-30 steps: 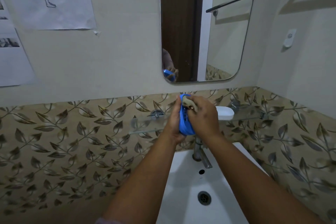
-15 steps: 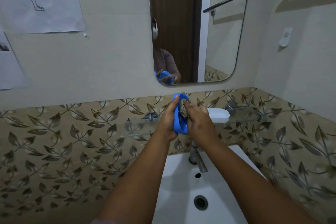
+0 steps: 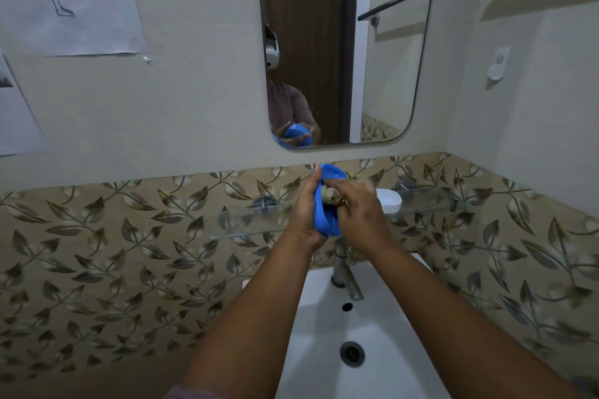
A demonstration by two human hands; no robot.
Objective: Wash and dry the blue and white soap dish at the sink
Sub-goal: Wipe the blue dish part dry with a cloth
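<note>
head view: your left hand (image 3: 304, 214) cups the blue dish (image 3: 324, 220) from behind, fingers curled on its rim; right hand (image 3: 356, 210) pinches a scrubber (image 3: 329, 196) inside it. light, stiff, likely slippery plastic; grip the rim.

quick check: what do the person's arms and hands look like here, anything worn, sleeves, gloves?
Both arms are bare from wrist to past the elbow. The left hand and right hand have no gloves; no rings, watch or bands are visible. A bit of mauve sleeve shows at the bottom edge on the left arm. The mirror reflects the same mauve top. No right sleeve is in view.
</note>
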